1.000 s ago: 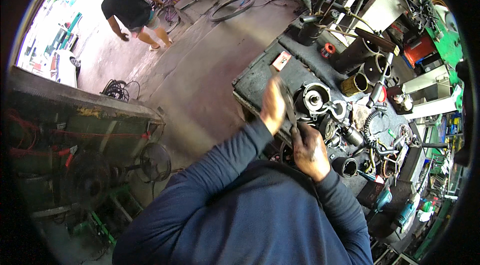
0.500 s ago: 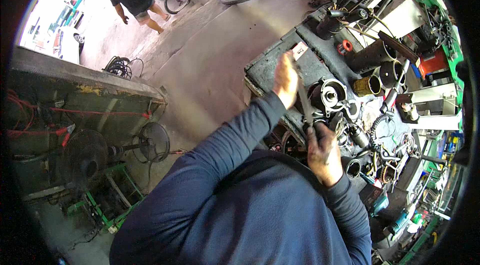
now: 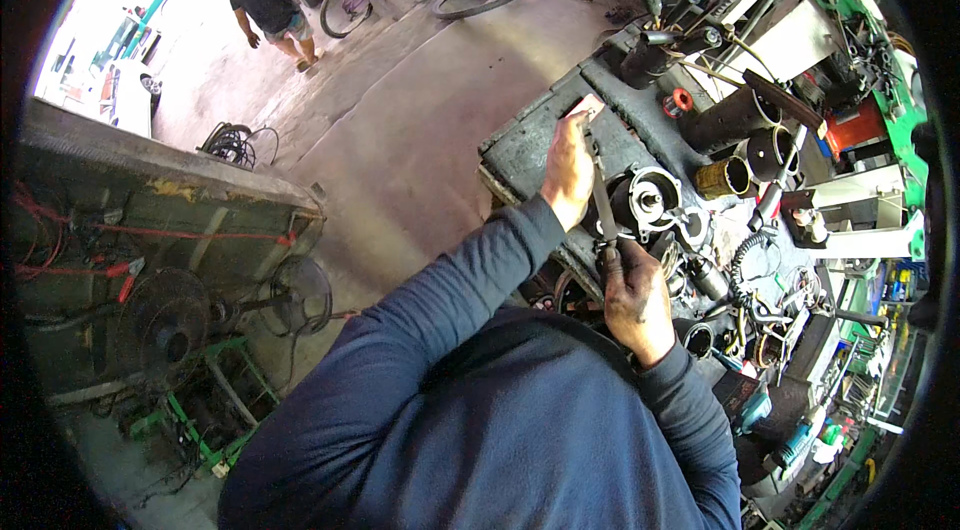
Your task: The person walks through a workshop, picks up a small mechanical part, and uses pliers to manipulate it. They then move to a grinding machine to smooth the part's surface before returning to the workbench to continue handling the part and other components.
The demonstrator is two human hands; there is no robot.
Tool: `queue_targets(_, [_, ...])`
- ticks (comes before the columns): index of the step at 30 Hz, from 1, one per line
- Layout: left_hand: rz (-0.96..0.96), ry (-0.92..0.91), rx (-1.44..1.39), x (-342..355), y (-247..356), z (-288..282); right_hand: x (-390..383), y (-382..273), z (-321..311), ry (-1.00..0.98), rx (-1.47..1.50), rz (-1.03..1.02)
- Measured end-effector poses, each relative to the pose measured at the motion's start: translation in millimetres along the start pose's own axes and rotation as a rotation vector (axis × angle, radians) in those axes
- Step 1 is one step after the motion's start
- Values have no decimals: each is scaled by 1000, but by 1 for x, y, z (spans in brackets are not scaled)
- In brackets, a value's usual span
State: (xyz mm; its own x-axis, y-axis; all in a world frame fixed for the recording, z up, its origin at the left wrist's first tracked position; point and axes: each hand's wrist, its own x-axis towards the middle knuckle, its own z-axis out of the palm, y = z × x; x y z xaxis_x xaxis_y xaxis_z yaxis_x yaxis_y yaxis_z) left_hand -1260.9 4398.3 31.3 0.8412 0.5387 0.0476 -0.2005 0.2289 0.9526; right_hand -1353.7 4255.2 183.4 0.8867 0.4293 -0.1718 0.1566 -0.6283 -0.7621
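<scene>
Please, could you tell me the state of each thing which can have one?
Dark bar: gripped at its lower end by the right hand
Left hand: appears open, beside the bar
Round metal housing: open, interior showing
Brownish cylinder: open-ended
Cable: coiled
Tire: lying flat

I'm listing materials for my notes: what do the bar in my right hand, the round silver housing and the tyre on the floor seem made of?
Bar: probably metal, dull dark grey, with straight, thin edges.
Housing: likely cast metal, perhaps aluminium, going by its pale silver rim and bright glints.
Tyre: seemingly rubber, matt black.
</scene>
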Motion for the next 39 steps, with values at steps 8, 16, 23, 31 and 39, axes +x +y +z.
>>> queue_targets(8, [-228,72,-394,-10,25,3,4,17,-5,3,28,-3])
queue_targets(16, [-297,9,-579,-5,88,1,-8,14,-2,98,4,-96])
queue_targets(23, [-338,-60,-629,-7,107,-3,-7,0,0,213,-26,-225])
queue_targets(31, [-358,-56,-753,-12,115,-10,-8,-11,-14,65,-58,-244])
queue_targets(39, [-300,-124,-755,-26,134,2,-10,-8,-1,222,-52,-235])
